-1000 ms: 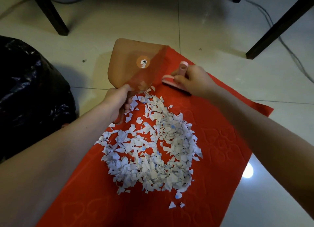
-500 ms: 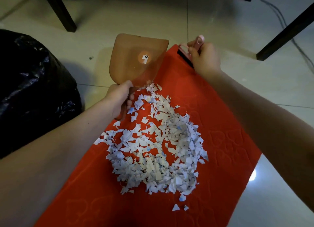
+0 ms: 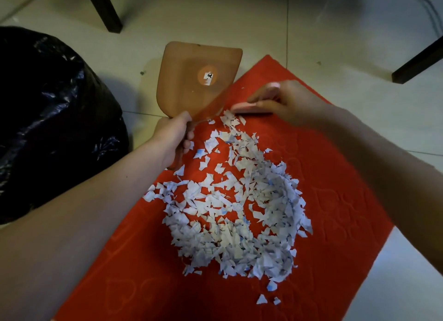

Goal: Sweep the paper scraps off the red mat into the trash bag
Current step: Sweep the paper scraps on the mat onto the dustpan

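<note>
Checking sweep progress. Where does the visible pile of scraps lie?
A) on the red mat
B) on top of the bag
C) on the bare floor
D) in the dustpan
A: the scraps lie heaped on the mat; the dustpan in the left hand shows no pile, and the brush in the right hand is at the heap's far edge.
</note>
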### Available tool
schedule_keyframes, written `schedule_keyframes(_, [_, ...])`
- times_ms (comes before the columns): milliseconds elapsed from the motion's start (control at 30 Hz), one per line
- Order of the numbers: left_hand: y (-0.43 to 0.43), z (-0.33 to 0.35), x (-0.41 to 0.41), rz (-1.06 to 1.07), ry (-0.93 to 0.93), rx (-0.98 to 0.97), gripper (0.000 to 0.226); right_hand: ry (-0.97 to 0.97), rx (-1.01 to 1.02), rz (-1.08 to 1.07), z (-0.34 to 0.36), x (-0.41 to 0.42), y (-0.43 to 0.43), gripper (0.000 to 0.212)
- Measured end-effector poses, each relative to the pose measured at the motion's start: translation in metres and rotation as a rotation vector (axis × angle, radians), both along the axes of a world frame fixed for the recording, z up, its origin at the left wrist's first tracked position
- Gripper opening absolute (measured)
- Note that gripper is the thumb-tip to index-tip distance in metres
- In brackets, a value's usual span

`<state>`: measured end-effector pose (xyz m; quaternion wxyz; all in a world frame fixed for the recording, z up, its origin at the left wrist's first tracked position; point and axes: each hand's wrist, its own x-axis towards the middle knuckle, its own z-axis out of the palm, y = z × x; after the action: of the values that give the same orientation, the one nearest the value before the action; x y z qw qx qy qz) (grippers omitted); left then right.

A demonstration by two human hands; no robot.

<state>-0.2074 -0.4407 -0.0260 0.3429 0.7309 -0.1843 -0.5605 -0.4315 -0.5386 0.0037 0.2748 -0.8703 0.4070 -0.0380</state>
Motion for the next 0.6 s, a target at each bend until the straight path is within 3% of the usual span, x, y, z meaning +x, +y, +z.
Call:
schedule_keyframes(233, [-0.004,0.002,-0.002,0.006,0.002,0.004,0.027,-0.165,0.047,-0.039,0.034,-0.044,0.012,0.024])
schedule_keyframes(533, [-0.002,0.008,-0.008,0.011,-0.016,-0.005,0.024,-0.175,-0.129,-0.434,-0.012,0.012,-0.039,0.027])
schedule_keyframes(600, [0.001,0.008,-0.007,0.007,-0.01,-0.006,0.024,-0.113,-0.113,-0.411,-0.016,0.02,-0.035,0.027])
